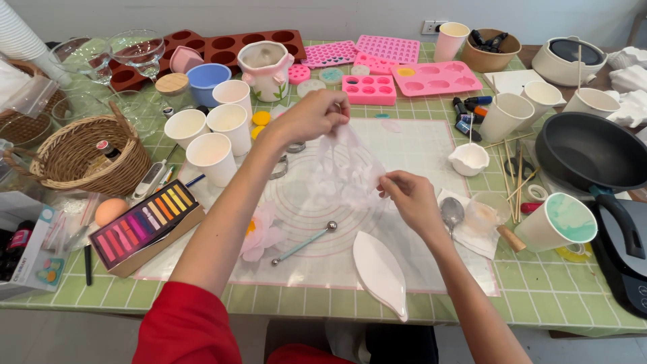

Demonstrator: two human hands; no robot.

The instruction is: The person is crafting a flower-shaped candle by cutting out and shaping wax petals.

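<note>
**Clear mould stretched between two hands**

While it hangs above the middle of the white mat [418, 145], the translucent mould [347, 168] runs aslant, upper end pinched in the left hand [311, 116], lower edge nipped by the right hand [412, 199] nearer the tabletop's front edge.

We have both arms out in front, forearms bare. Left arm runs up from the red sleeve [185, 327] at the lower left, elbow low, forearm angled up and to the right. Left hand [310, 116] sits higher and farther out than the right, wrist bent, fingers curled down and pinched together at the tips. Right arm comes in from the lower right, forearm angled up and to the left. Right hand [411, 195] is lower and nearer to us, back of the hand up, fingertips pinched toward the left. The two hands are near each other, not touching.
</note>
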